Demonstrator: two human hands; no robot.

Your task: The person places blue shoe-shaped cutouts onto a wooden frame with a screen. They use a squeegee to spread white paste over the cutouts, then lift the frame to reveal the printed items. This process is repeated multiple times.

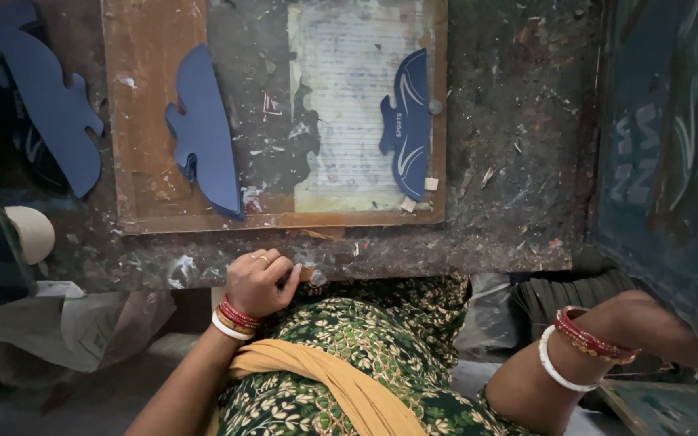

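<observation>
My left hand (258, 282) rests curled at the near edge of the worn, paint-spattered table (510, 161), fingers closed with nothing visible in them. My right hand is out of view past the right edge; only its wrist with red and white bangles (583, 343) shows. On the wooden board (151, 121) lies a plain dark blue cut shoe piece (203, 133). A second blue piece with white printed lines (407, 125) sits on the pale stencil area (349, 105) of the board.
More blue cut pieces (50, 105) are stacked at the far left. A dark framed screen (664, 161) leans at the right. A white bag (74, 323) and a dark bundle (567, 295) lie below the table edge.
</observation>
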